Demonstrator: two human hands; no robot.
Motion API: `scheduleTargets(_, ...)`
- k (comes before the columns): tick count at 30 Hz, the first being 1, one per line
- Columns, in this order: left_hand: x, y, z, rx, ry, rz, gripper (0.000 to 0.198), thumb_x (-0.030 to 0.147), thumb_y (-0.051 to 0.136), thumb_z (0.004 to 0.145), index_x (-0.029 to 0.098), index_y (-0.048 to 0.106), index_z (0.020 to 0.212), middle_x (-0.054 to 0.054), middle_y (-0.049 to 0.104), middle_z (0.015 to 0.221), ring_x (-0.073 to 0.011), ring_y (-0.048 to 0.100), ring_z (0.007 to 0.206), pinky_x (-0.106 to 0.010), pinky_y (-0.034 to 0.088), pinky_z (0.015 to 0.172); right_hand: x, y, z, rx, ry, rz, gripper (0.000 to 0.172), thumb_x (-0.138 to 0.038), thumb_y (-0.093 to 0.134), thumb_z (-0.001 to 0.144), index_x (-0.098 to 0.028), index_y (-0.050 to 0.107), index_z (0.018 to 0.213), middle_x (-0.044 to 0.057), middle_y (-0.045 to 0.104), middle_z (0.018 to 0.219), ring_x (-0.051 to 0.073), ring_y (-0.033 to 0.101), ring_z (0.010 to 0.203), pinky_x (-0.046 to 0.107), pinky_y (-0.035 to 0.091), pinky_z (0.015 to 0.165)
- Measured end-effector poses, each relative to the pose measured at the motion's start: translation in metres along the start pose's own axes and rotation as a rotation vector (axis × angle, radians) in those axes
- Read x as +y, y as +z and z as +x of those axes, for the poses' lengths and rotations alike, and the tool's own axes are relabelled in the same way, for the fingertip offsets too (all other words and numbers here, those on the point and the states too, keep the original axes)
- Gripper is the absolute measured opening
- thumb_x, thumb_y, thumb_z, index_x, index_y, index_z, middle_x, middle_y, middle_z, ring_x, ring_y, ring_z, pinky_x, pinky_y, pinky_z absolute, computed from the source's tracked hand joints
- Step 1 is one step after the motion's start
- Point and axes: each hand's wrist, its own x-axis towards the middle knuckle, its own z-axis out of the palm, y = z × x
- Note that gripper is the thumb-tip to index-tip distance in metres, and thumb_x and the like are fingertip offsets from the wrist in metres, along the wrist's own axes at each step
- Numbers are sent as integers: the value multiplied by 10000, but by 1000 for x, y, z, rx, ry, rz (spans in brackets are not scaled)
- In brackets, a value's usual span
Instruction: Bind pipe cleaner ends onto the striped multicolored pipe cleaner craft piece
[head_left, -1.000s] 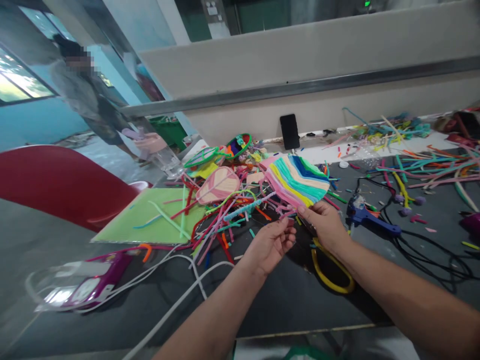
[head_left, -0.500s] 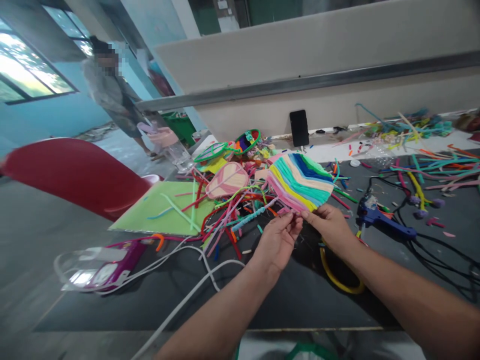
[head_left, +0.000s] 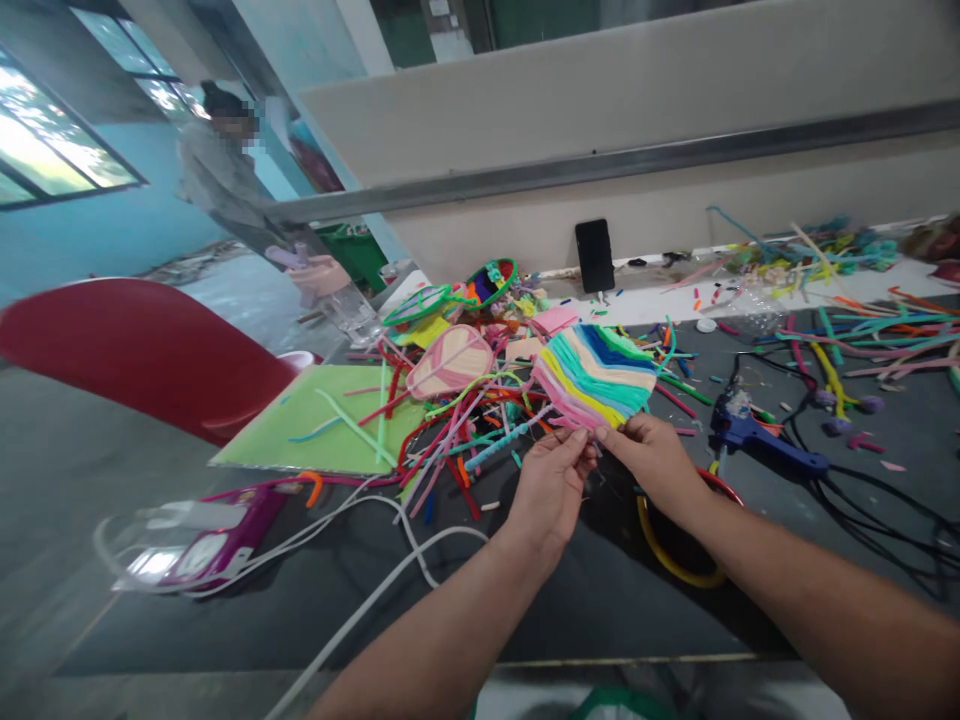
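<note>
A striped panel of pipe cleaners (head_left: 598,375), in pink, yellow, turquoise, cream, blue and green, is held up over the dark table (head_left: 315,620). My left hand (head_left: 553,482) pinches its lower pink edge between thumb and fingers. Close beside it, my right hand (head_left: 649,455) grips the lower right of the same panel, its thumb near the left thumb. Behind the hands lies a heap of loose pipe cleaners (head_left: 457,430) with a pink and cream oval piece (head_left: 451,362) on it. A yellow ring (head_left: 664,555) sits partly under my right forearm.
A blue glue gun (head_left: 776,445) with black cables lies at the right. A phone (head_left: 595,256) leans on the back board. On the left are a green sheet (head_left: 300,435), a purple power strip (head_left: 217,550), white cables, a clear bottle (head_left: 341,300) and a red chair (head_left: 142,350). A person (head_left: 221,175) stands beyond.
The panel has tilted away and dropped slightly, and both hands have shifted a little, still gripping it. The person in the background has moved slightly right.
</note>
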Motion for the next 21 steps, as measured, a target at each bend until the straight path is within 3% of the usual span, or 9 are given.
scheduleTargets(4,-6,-1,5,12,61,38,210,166,788,597,118,605,689,14,605,655,-61,549,581,-194,424,615,5,2,3,20,58,46,348,-448,744,610,-181,534,534,-40,491,490,98,379,497,262,286,504)
scheduleTargets(9,-9,-1,12,38,186,166,211,196,769,596,129,576,648,27,575,565,-71,518,515,-202,369,540,7,-6,11,-162,72,151,326,-456,726,648,-177,597,539,12,630,582,131,502,560,281,348,586)
scheduleTargets(13,-9,-1,15,62,206,233,227,213,773,587,128,566,627,51,530,517,-48,451,457,-190,309,485,4,-11,14,-253,95,183,307,-457,734,634,-159,675,591,30,652,594,124,483,538,279,333,567)
scheduleTargets(21,-13,2,16,54,184,232,236,231,786,593,127,593,680,52,528,542,-45,448,440,-175,325,423,13,-5,15,-52,73,186,324,-419,766,591,-177,557,540,-18,561,513,108,430,508,274,306,543)
